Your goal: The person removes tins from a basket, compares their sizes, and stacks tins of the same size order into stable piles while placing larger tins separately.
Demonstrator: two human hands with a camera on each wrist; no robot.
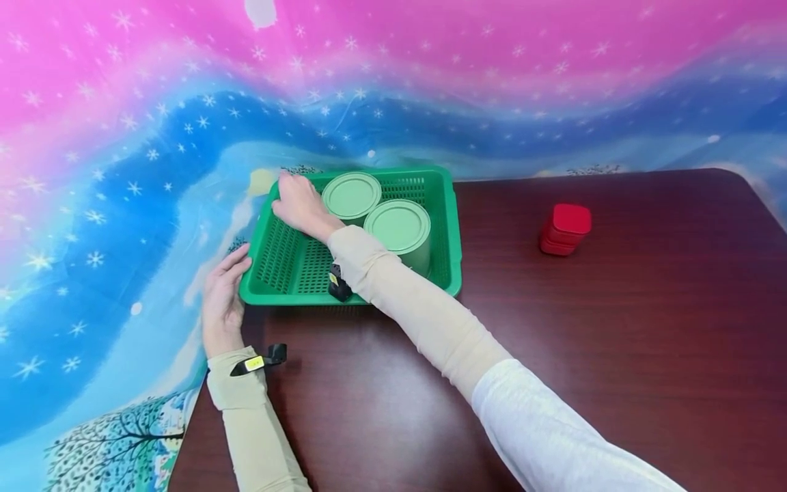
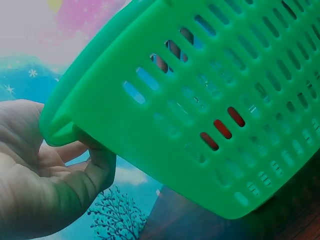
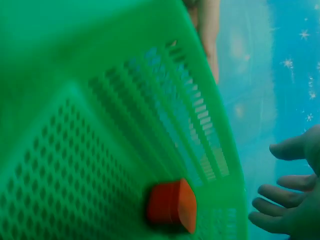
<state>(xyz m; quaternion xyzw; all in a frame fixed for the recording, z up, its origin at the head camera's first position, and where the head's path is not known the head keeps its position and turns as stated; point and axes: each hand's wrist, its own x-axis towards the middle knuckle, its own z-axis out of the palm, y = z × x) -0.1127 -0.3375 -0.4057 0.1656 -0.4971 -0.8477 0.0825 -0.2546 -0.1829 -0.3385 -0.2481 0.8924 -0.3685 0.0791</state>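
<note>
My left hand (image 1: 224, 301) grips the near left corner of a green plastic basket (image 1: 458, 253). In the left wrist view the fingers of this hand (image 2: 75, 185) curl under the basket's rim (image 2: 95, 75). Over the far left corner reaches my right hand (image 1: 301, 205); its fingers (image 3: 280, 197) are spread and hold nothing in the right wrist view. Inside that corner lies a small red container (image 3: 170, 204), hidden from the head view by the hand. Two round pale green lidded canisters (image 1: 352, 195) (image 1: 398, 227) stand side by side in the basket's right part.
On the dark wood table (image 1: 645, 342), a second red lidded container (image 1: 564, 229) stands well to the right of the basket. A pink and blue snowflake-patterned cloth (image 1: 154, 123) hangs behind the table and along its left side.
</note>
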